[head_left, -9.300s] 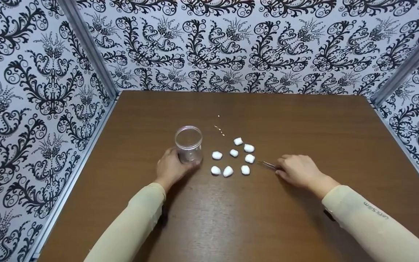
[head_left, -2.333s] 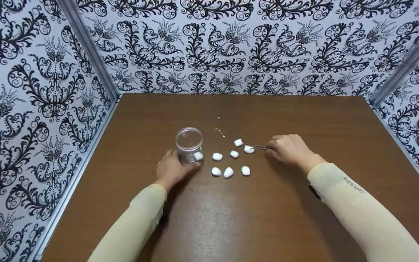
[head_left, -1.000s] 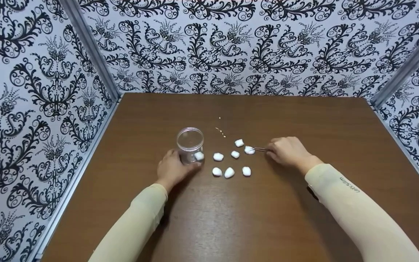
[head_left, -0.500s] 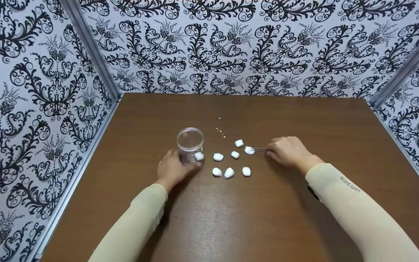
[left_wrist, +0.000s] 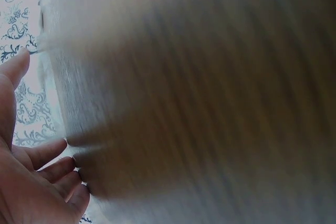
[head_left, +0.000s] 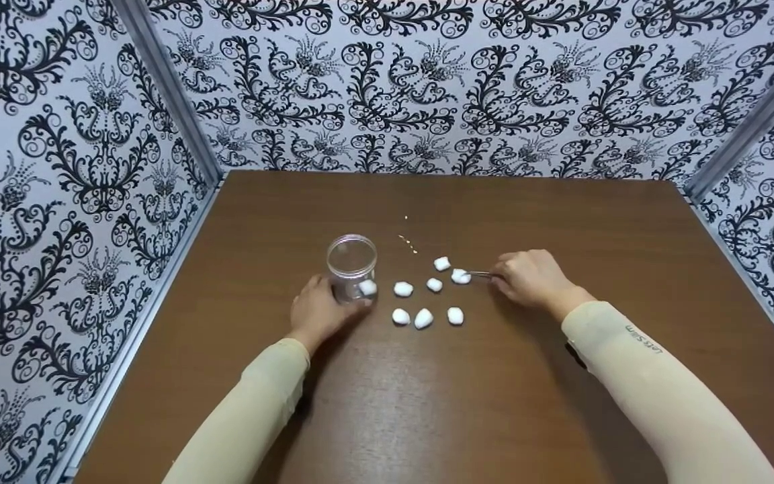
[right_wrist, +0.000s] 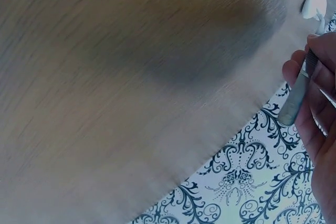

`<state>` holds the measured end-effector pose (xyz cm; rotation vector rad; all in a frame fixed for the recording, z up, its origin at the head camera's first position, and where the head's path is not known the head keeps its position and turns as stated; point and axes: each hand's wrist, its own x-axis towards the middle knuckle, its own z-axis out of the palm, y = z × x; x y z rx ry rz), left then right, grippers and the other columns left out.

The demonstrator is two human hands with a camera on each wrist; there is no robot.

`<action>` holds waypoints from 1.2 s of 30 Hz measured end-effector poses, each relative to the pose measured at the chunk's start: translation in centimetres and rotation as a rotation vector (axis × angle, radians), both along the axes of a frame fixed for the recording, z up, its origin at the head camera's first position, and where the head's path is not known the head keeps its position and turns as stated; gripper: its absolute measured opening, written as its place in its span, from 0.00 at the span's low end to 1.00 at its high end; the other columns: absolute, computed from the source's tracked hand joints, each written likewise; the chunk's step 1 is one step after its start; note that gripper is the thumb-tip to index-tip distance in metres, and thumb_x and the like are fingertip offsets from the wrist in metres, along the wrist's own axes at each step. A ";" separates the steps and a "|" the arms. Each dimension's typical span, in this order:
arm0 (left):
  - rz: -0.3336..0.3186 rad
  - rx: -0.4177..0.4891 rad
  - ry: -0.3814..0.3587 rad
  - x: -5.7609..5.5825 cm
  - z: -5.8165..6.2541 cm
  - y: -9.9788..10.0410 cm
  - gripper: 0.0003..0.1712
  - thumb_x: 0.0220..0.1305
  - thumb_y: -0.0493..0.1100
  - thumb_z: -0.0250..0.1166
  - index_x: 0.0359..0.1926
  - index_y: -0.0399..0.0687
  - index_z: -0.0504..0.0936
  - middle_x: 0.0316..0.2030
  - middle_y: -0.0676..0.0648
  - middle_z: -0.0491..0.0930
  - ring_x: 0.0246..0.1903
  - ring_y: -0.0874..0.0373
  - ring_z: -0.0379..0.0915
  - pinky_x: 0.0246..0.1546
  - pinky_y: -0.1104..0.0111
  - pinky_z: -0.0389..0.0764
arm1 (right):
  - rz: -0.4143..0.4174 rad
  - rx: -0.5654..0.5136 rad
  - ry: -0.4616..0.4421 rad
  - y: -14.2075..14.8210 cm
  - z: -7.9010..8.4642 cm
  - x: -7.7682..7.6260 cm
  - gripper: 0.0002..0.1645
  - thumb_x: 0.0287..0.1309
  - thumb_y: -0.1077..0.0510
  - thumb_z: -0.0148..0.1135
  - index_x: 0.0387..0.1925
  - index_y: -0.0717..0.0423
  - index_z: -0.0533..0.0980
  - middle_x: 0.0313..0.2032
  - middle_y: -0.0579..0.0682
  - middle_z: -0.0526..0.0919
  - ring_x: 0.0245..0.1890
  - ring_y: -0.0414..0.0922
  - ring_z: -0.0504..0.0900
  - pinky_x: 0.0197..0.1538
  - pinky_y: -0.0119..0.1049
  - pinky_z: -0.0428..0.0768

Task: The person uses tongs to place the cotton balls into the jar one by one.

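Note:
On the left, my left hand (head_left: 323, 309) holds a clear jar (head_left: 351, 269) upright on the table, fingers and thumb round its lower part. One cotton ball (head_left: 367, 288) lies inside the jar. My right hand (head_left: 533, 277) pinches metal tweezers (head_left: 480, 273), whose handle (right_wrist: 295, 100) shows in the right wrist view. The tweezer tips touch a cotton ball (head_left: 459, 276) that rests on the table; whether they grip it I cannot tell. Several more cotton balls (head_left: 423, 318) lie loose between the two hands. The left wrist view shows the curled fingers (left_wrist: 58, 170), but the jar is hard to make out.
The brown wooden table (head_left: 387, 403) spreads under everything. Small pale specks (head_left: 408, 243) lie behind the cotton balls. A patterned wall (head_left: 427, 87) stands along the back, with others at the sides.
Since the oldest frame, one cotton ball has gone from the table into the jar, and the tweezers have moved onto another. Over the last second the hands have barely moved.

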<state>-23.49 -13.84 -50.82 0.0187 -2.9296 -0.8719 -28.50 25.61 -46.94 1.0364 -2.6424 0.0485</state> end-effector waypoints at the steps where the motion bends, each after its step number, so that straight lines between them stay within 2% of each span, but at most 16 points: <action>1: 0.000 -0.001 0.002 0.0 0.0 0.0 0.51 0.45 0.72 0.73 0.61 0.41 0.77 0.55 0.42 0.77 0.57 0.44 0.72 0.57 0.47 0.68 | 0.004 -0.006 0.007 0.0 0.1 0.0 0.04 0.55 0.56 0.70 0.28 0.52 0.84 0.25 0.45 0.80 0.20 0.49 0.78 0.22 0.50 0.75; 9: -0.006 -0.013 0.000 0.1 0.1 0.0 0.51 0.45 0.72 0.73 0.61 0.40 0.77 0.56 0.42 0.76 0.58 0.45 0.71 0.56 0.47 0.68 | 0.018 -0.034 0.059 0.6 0.4 0.2 0.02 0.52 0.58 0.69 0.30 0.50 0.86 0.27 0.45 0.82 0.21 0.50 0.80 0.21 0.50 0.74; 14: -0.003 -0.014 0.011 0.1 0.1 0.0 0.51 0.45 0.71 0.74 0.60 0.40 0.78 0.55 0.42 0.77 0.57 0.44 0.72 0.56 0.47 0.68 | 0.045 -0.053 0.093 0.7 0.7 0.3 0.02 0.51 0.58 0.70 0.28 0.52 0.84 0.26 0.44 0.82 0.19 0.50 0.79 0.19 0.49 0.73; 21: 0.000 -0.024 -0.002 0.1 0.2 0.1 0.51 0.45 0.72 0.73 0.59 0.38 0.78 0.54 0.42 0.77 0.57 0.44 0.72 0.56 0.48 0.68 | 0.062 -0.062 0.104 0.4 1.3 0.6 0.02 0.51 0.58 0.68 0.25 0.52 0.83 0.23 0.44 0.78 0.16 0.48 0.76 0.17 0.48 0.71; 26: -0.006 -0.013 -0.007 0.2 0.3 0.0 0.51 0.46 0.72 0.73 0.60 0.38 0.77 0.55 0.41 0.76 0.57 0.44 0.71 0.57 0.47 0.68 | 0.072 -0.063 0.114 0.1 2.0 0.6 0.02 0.49 0.59 0.71 0.27 0.52 0.84 0.23 0.44 0.78 0.16 0.48 0.76 0.17 0.48 0.71; 36: -0.010 -0.007 -0.005 0.2 0.2 0.0 0.51 0.46 0.72 0.72 0.60 0.37 0.77 0.56 0.41 0.76 0.57 0.43 0.71 0.57 0.46 0.68 | 0.101 -0.053 0.119 -1.4 3.4 0.5 0.03 0.53 0.57 0.69 0.29 0.51 0.85 0.24 0.44 0.78 0.16 0.48 0.76 0.17 0.48 0.71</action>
